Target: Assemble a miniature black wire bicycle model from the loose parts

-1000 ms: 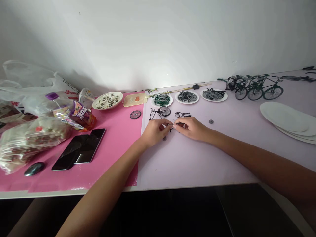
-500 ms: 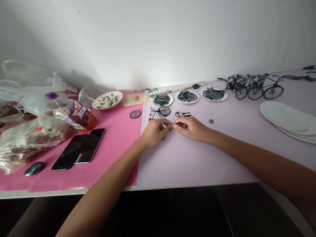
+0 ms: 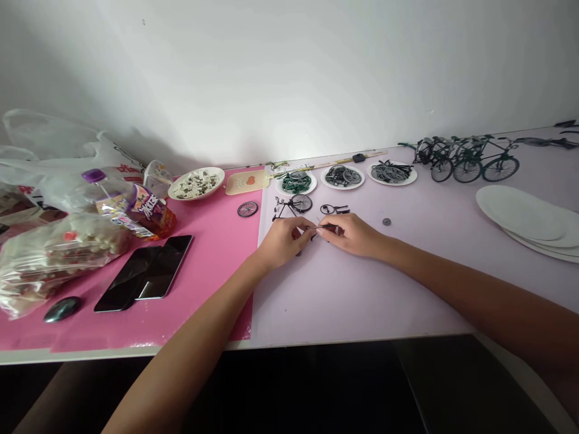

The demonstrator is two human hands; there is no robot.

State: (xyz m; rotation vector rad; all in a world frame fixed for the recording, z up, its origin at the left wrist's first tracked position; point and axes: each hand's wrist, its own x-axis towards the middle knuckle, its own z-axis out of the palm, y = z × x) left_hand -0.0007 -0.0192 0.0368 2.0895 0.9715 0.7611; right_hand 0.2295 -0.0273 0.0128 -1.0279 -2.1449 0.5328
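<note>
My left hand [image 3: 286, 240] and my right hand [image 3: 346, 234] meet above the pale sheet, fingertips almost touching. Both pinch a small thin dark part [image 3: 313, 228]; its kind is mostly hidden by the fingers. Just behind the left hand stands a partly built toy bicycle [image 3: 284, 207] with one wheel [image 3: 301, 203] showing. A dark ring-shaped piece with prongs [image 3: 335, 209] lies behind the right hand. To the right of that hand is a little grey round part [image 3: 386, 222]. A loose toy wheel [image 3: 248, 208] rests on the pink sheet to the left.
Plates of green parts [image 3: 296, 182], wheels [image 3: 344, 176] and grey parts [image 3: 392, 172] line the back beside a tape measure [image 3: 335, 160]. Finished toy bicycles [image 3: 470, 158] stand back right, near stacked white plates [image 3: 520, 212]. Left are phones [image 3: 163, 268], a bottle [image 3: 136, 208] and bags [image 3: 54, 253].
</note>
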